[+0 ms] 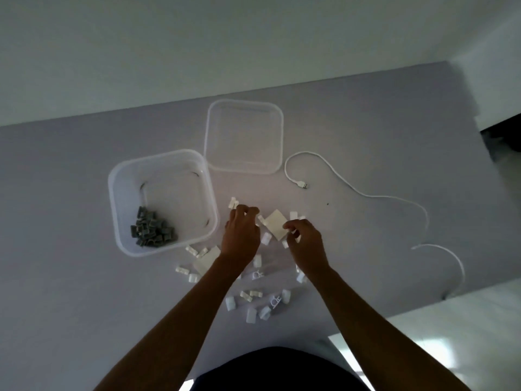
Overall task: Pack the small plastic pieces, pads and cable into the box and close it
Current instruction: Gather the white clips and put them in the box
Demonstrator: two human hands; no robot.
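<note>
A clear plastic box [124,221] stands open on the grey table, with a heap of grey pieces [152,228] in its near corner. Its clear lid [244,136] lies flat behind it to the right. Several small white plastic pieces [251,296] lie scattered on the table near me. A white square pad [275,222] lies between my hands, and another pad [207,261] lies by the box. My left hand [241,235] pinches a small white piece at its fingertips. My right hand [306,239] has curled fingers on small white pieces beside the pad. A white cable [380,196] snakes to the right.
The grey table [70,277] ends at a wall behind and at an edge on the right, where a pale floor [451,348] shows. The cable's plug [304,185] lies right of the lid.
</note>
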